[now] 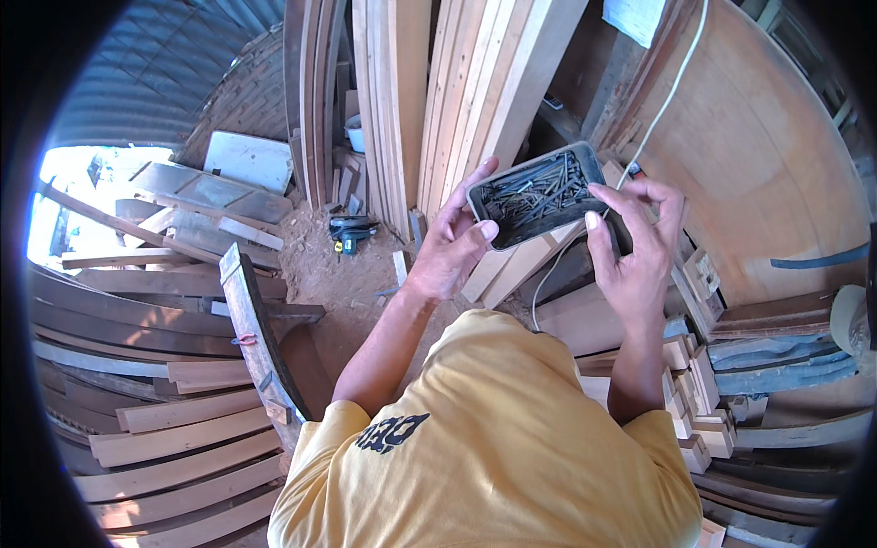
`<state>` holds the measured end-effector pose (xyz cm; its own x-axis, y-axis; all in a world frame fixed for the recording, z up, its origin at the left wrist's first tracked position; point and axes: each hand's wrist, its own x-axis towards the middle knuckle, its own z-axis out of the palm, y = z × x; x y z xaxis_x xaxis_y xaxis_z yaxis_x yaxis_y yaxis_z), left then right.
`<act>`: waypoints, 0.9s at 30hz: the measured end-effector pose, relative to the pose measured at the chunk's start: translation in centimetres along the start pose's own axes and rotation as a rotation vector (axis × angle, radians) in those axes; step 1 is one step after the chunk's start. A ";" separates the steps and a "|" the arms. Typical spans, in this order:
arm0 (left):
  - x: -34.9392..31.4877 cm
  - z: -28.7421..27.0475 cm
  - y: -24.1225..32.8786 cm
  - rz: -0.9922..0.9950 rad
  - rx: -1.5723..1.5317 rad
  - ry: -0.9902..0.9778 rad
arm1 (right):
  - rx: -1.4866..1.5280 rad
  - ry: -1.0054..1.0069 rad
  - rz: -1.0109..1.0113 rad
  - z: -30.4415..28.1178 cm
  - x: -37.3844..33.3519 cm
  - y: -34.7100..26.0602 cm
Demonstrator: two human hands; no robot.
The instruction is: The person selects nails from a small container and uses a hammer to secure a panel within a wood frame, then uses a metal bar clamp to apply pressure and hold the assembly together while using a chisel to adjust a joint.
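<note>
a rectangular grey box of loose dark nails is shown at the upper centre of the frame, held above the ground in front of the yellow shirt. the box is gripped at its left end by the left hand, which is partly closed, with the thumb laid over the near corner. the right hand is held half open at the right end, with thumb and index fingertip parted; no nail can be made out between them. as far as can be judged, the handling of the nails is at an early stage: the box is steadied and its contents are exposed, but no nail is seen separated from the heap. upright timber planks are seen at the top centre, and a dark power tool is seen on the ground to their lower left. the underside of the box is hidden, as is part of its right end behind the right hand. whether that end is touched by the index fingertip, and whether screws are mixed among the nails, cannot be told. the scene's outer edges are cut off by the dark fisheye rim.
</note>
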<state>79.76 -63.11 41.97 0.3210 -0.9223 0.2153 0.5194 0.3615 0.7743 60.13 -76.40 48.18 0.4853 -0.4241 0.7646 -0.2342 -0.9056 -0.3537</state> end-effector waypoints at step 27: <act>-2.4 -2.5 5.9 0.180 0.155 0.005 | -0.241 -0.402 -0.299 3.0 7.3 -7.6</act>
<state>84.06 -58.46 44.53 0.4011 -0.8443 0.3554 0.3263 0.4942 0.8058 68.00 -72.60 54.84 0.8326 -0.1612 0.5298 -0.2002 -0.9796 0.0165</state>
